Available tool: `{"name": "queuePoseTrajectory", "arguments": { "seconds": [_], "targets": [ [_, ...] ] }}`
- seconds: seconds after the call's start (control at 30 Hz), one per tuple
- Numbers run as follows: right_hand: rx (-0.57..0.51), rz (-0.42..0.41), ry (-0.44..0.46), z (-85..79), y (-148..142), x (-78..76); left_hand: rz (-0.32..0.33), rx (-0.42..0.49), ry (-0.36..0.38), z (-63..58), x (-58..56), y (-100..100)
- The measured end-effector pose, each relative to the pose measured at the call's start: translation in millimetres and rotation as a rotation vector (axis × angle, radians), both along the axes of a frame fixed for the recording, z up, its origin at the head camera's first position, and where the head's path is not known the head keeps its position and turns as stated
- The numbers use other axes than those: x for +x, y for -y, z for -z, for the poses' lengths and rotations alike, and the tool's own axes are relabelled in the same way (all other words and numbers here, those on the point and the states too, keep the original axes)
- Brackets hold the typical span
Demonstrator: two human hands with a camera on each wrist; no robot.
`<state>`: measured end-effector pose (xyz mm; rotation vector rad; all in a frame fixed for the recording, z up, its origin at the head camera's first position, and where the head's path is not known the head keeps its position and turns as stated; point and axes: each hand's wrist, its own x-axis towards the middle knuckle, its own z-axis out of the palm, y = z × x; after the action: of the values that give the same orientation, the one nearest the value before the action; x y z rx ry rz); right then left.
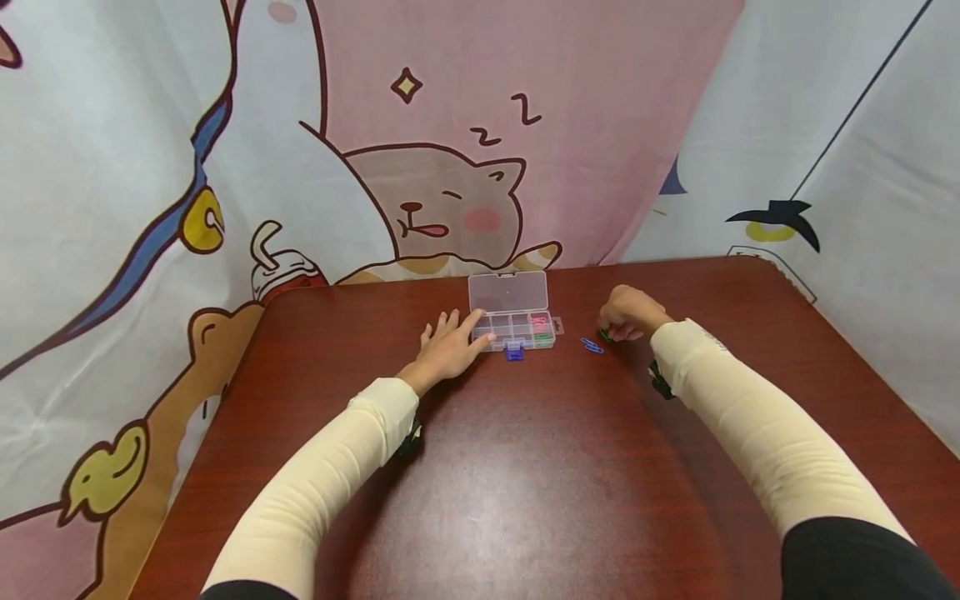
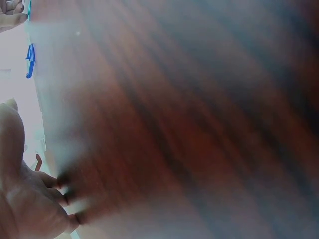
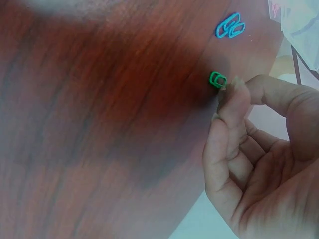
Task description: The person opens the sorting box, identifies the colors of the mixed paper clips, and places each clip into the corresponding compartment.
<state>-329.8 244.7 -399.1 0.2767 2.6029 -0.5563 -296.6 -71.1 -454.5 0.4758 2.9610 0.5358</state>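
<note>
A clear plastic compartment box (image 1: 501,332) stands with its lid (image 1: 508,293) raised at the back of the table. Pink paper clips (image 1: 539,320) and green ones (image 1: 542,339) lie in its right-end compartments. My left hand (image 1: 444,350) is spread at the box's left end, with thumb and index finger over its edge. To the right of the box, my right hand (image 1: 630,312) pinches a green paper clip (image 3: 216,78) between thumb and index finger, close over the table. Blue paper clips (image 3: 230,26) lie on the wood between that hand and the box.
The brown wooden table (image 1: 525,467) extends toward me. A blue latch (image 1: 513,352) sticks out from the box's front, and a hanging tab (image 1: 557,325) from its right side. Cartoon-printed cloth (image 1: 630,108) hangs right behind the table and along its sides.
</note>
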Motion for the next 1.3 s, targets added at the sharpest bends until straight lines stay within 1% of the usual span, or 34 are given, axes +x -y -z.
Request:
{"name": "queuePoseTrajectory", "arguments": {
  "seconds": [0.17,0.33,0.43,0.53,0.6,0.67,0.73,0.8,0.9,1.03,1.1,1.2,1.3],
  "targets": [
    [0.002,-0.018,0.005,-1.9,4,0.4,0.001,0.010,0.000,-0.7,1.0,0],
    [-0.007,0.002,0.028,0.5,7,-0.4,0.007,0.009,0.007,0.4,0.4,0],
    [-0.093,0.022,0.047,3.1,6,-1.4,0.001,0.000,0.003,0.8,0.2,-1],
    [-0.278,0.065,0.097,4.5,3,-2.9,-0.001,-0.008,-0.001,0.8,0.4,-1],
    [-0.416,0.108,0.150,4.4,2,-4.6,-0.002,-0.007,-0.004,0.6,1.0,-1],
    [-0.540,0.132,0.204,3.4,3,-6.5,0.001,-0.011,-0.001,0.5,1.1,-1],
    [-0.633,0.159,0.241,2.1,6,-8.5,0.002,-0.009,-0.002,0.2,1.1,-2],
    [-0.696,0.166,0.263,0.6,11,-9.9,-0.004,-0.008,-0.006,-0.3,1.5,-2],
    [-0.763,0.179,0.276,-1.7,19,-10.8,-0.009,-0.008,-0.011,-1.0,2.1,-2],
    [-0.819,0.193,0.284,-4.6,29,-10.6,-0.008,-0.010,-0.005,-1.9,3.2,-3],
    [-0.836,0.207,0.286,-5.5,34,-10.3,-0.007,-0.009,-0.005,-2.4,3.8,-3],
    [-0.847,0.206,0.293,-5.7,41,-10.3,-0.005,-0.007,-0.007,-3.2,4.6,-3],
    [-0.836,0.169,0.301,-5.4,46,-10.8,-0.002,-0.007,-0.009,-3.2,4.2,-2]
  ]
}}
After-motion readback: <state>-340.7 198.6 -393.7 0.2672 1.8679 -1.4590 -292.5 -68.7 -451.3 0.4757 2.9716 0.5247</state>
